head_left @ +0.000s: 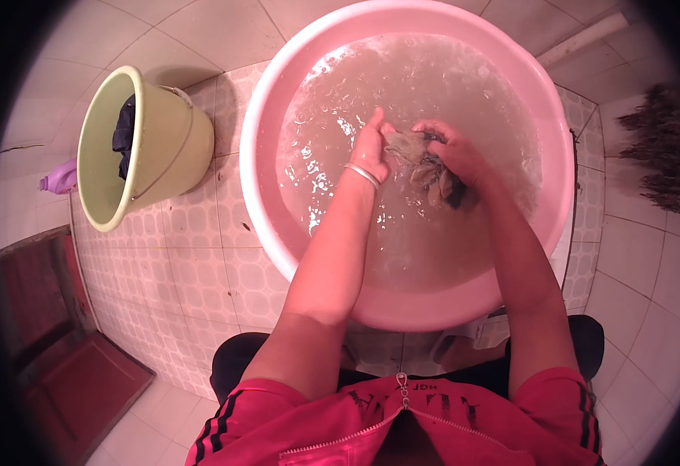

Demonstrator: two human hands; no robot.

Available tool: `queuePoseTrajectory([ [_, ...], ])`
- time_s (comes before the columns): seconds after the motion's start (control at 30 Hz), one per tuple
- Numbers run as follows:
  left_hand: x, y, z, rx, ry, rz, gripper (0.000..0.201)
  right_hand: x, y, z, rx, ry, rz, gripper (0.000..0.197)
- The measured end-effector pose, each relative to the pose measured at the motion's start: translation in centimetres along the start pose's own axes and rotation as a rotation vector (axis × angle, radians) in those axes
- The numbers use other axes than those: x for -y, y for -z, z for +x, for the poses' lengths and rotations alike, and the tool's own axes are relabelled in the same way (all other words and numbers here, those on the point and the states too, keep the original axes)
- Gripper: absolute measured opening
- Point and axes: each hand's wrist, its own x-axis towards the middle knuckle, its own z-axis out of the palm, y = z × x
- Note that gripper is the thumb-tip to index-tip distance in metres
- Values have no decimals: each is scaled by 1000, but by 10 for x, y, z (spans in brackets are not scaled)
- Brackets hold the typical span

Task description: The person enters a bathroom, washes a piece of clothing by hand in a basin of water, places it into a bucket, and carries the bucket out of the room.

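A large pink basin (256,198) of cloudy, sudsy water stands in front of me. Over the water, my right hand (460,155) is closed round a crumpled wet cloth (425,167), grey-beige with dark patches. The lower end of the cloth hangs at the water's surface. Just left of it is my left hand (369,149), a pale bangle on its wrist. Its fingers are stretched out and its palm faces the cloth, close to or touching the cloth's near end; I cannot tell which.
To the left, a pale green bucket (173,147) leans towards the left and has dark cloth (125,132) inside. A purple bottle (60,179) lies behind it. Brown bristles (662,151) hang at the right wall. At lower left is a reddish-brown wooden piece (83,388).
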Motion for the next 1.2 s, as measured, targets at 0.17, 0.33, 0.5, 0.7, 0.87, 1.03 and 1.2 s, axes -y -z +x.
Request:
queuePoseTrajectory([
  [0.17, 13, -19, -1, -28, 31, 171, 32, -24, 4, 3, -75, -127, 22, 26],
  [0.33, 6, -8, 8, -99, -110, 353, 34, 0, -9, -3, -254, -9, -241, 20],
  [0.5, 24, -14, 12, -174, -370, 489, 42, -14, 3, 6, -245, -63, 186, 17],
  [0.7, 35, -19, 0, -416, -434, 297, 45, 55, -70, -19, -440, 173, -515, 23],
  [0.87, 67, -35, -5, -204, -415, 313, 44, 45, -30, -1, -467, -15, -660, 39],
  [1.03, 42, 8, 21, 150, -199, -38, 42, 51, -65, -9, -359, 442, -570, 41],
  [1.2, 62, -33, -10, -48, -96, 1, 40, 35, -23, 2, -359, -57, -624, 37],
])
